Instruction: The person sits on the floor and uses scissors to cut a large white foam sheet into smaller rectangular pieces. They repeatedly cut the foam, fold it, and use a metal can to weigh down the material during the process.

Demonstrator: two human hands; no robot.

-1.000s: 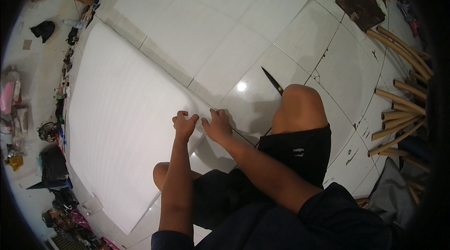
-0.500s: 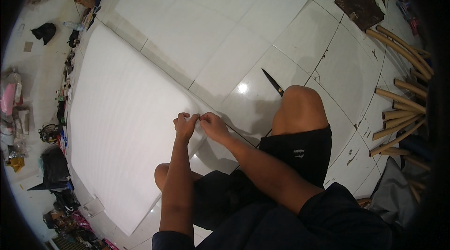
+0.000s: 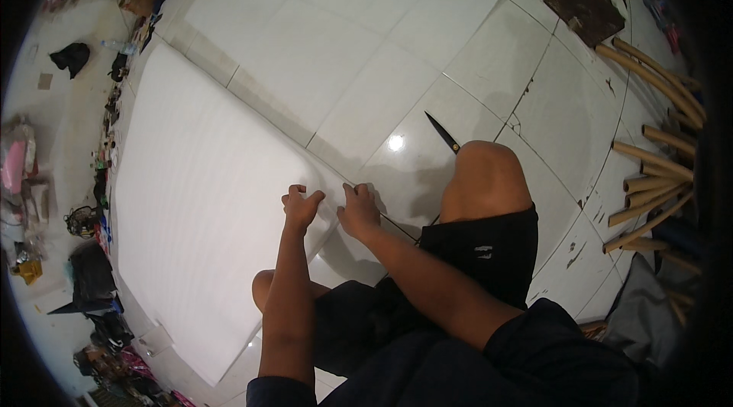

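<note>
A large white sheet [image 3: 206, 178], with the look of thin foam, lies folded over on the floor at the left. My left hand [image 3: 302, 208] rests at its rounded near-right fold, thumb and curled forefinger apart. Just to the right, my right hand [image 3: 360, 212] is at the sheet's corner, which appears to lie between its thumb and bent fingers; the fingertips are partly hidden. Beyond my raised right knee, black scissors [image 3: 443, 133] lie on the floor, their handles out of sight behind the knee.
Another thin, translucent white sheet [image 3: 321, 33] spreads over the tiles ahead. Several brown cardboard tubes [image 3: 649, 197] point inward at the right, near a worn dark box [image 3: 586, 6]. Bags and loose clutter [image 3: 92, 269] line the left side. A grey cloth [image 3: 645, 315] sits at lower right.
My right hand has moved right, away from the left thumb it was touching, and its fingers have spread apart. My left hand stays in place, with its thumb lifted slightly away.
</note>
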